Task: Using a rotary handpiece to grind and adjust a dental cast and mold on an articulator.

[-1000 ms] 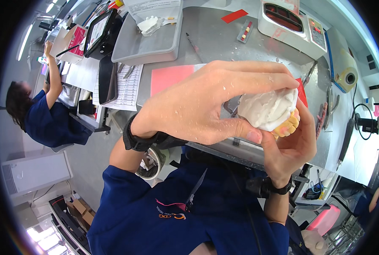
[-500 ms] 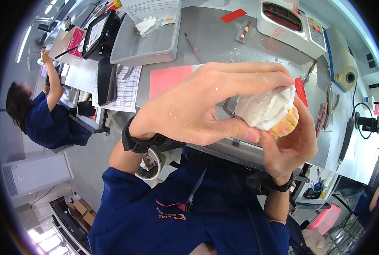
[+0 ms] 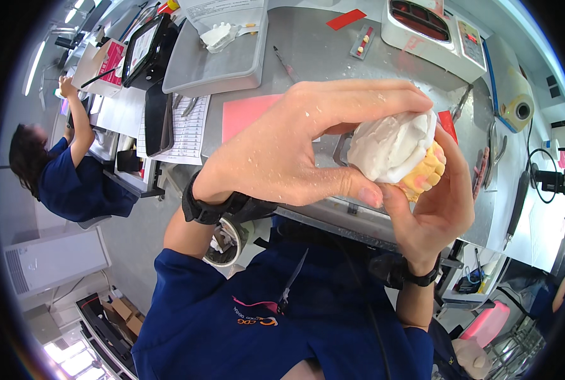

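Between both hands, above the bench's front edge, is a dental cast [image 3: 425,172] of yellow stone with pinkish patches on its teeth. White plaster [image 3: 383,147] with a rough, lumpy surface covers its upper left side. My left hand [image 3: 295,145] wraps over the plaster from the left, fingers across the top and thumb along the lower edge. White specks dot its skin. My right hand [image 3: 437,202] cups the cast from the right and below, its thumb close to the left thumb's tip. Part of a metal frame [image 3: 340,151] shows behind the plaster.
A pink wax sheet [image 3: 247,115] lies behind my left hand. Farther back are a grey plastic tray [image 3: 216,81] holding a white cast, a blister strip [image 3: 362,42] and a white heating unit [image 3: 431,38]. Another person [image 3: 67,161] sits at the left bench.
The cast has tilted slightly between my hands, so more of the yellow teeth side shows. My left fingers have shifted a little up and left.
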`<state>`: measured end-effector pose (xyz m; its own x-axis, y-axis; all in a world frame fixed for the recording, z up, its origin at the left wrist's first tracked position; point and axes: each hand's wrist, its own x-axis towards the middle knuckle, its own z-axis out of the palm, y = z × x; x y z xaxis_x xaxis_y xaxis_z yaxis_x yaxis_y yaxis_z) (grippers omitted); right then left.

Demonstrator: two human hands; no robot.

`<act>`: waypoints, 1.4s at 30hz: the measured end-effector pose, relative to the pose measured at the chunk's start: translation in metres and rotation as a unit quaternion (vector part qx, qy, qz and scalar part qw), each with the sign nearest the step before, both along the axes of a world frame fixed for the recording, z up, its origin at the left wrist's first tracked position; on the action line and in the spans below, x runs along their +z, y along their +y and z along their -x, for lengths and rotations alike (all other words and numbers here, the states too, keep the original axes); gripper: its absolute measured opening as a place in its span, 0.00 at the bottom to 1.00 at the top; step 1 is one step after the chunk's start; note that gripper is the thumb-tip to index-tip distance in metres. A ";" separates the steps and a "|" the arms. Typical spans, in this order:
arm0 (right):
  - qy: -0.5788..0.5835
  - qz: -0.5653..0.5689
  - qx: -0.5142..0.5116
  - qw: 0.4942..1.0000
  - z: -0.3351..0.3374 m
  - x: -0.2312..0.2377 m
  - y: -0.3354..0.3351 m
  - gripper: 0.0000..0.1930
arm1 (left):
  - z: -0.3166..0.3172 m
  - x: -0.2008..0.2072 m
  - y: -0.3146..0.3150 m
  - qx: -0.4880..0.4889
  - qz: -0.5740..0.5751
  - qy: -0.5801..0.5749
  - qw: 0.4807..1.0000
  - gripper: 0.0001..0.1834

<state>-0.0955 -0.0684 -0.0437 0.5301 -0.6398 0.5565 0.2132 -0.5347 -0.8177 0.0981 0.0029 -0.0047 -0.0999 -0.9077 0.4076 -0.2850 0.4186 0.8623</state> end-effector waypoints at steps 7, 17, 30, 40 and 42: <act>-0.029 -0.003 0.030 0.999 -0.007 -0.001 -0.005 0.44 | -0.004 0.002 0.000 -0.011 -0.025 0.033 0.999 0.49; 0.019 -0.065 -0.088 0.994 0.013 0.007 -0.001 0.38 | -0.003 0.003 -0.011 0.074 -0.056 0.125 0.988 0.50; 0.079 0.008 -0.160 0.984 0.035 0.005 -0.009 0.42 | -0.024 -0.014 -0.011 0.095 -0.016 0.148 0.984 0.39; 0.180 0.012 -0.094 0.979 0.029 -0.018 -0.030 0.42 | -0.022 -0.030 -0.012 0.110 -0.095 0.284 0.948 0.32; 0.163 0.024 -0.094 0.982 0.026 -0.017 -0.028 0.38 | -0.024 -0.038 -0.013 0.091 -0.108 0.331 0.933 0.30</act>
